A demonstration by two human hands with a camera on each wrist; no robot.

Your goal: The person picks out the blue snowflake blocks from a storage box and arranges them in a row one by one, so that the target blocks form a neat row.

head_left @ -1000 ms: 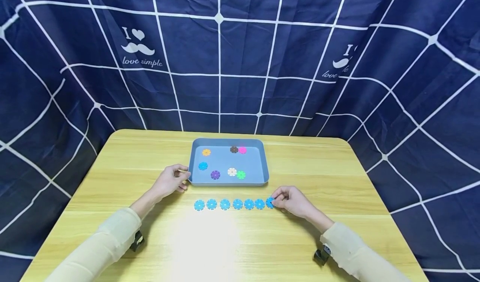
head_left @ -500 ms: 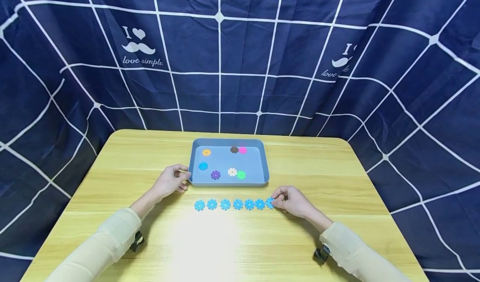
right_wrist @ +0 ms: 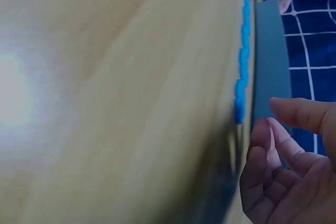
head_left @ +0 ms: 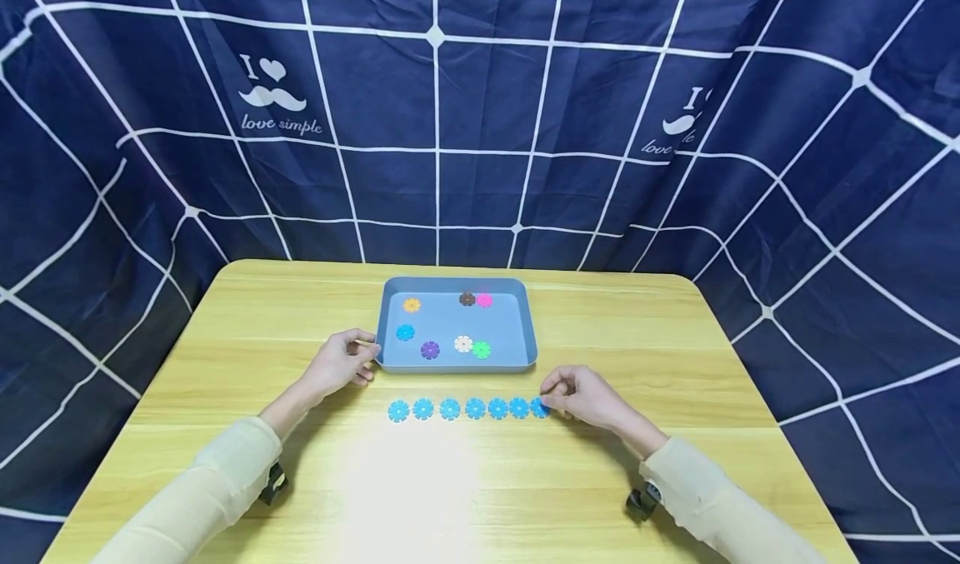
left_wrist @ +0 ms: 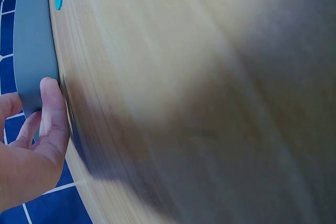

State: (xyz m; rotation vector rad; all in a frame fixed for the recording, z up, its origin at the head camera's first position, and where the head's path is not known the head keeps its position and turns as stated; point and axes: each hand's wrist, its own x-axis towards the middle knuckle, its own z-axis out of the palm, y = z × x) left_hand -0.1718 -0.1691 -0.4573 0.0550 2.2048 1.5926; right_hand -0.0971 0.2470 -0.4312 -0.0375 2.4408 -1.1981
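In the head view a row of several blue notched plastic discs [head_left: 475, 408] lies on the table in front of the blue-grey tray [head_left: 456, 369]. At the row's right end my right hand [head_left: 583, 395] is over the last blue disc [head_left: 537, 407], partly covering it. The right wrist view shows my right thumb and fingertips apart, with that end disc [right_wrist: 240, 109] lying just beyond them on the table. My left hand [head_left: 341, 357] holds the tray's left front corner, thumb at the rim. In the left wrist view its fingers [left_wrist: 52, 106] lie against the tray wall [left_wrist: 35, 35].
Inside the tray lie loose discs: orange [head_left: 412, 305], blue [head_left: 405, 332], purple [head_left: 430, 350], cream [head_left: 463, 344], green [head_left: 481, 350], brown [head_left: 467, 299] and pink [head_left: 484, 300]. A dark blue curtain [head_left: 480, 185] with white lines surrounds the wooden table [head_left: 630, 331].
My right fingers have loosened from the last blue disc and lifted slightly, leaving it at the row's end. The left hand and the tray stay where they were.
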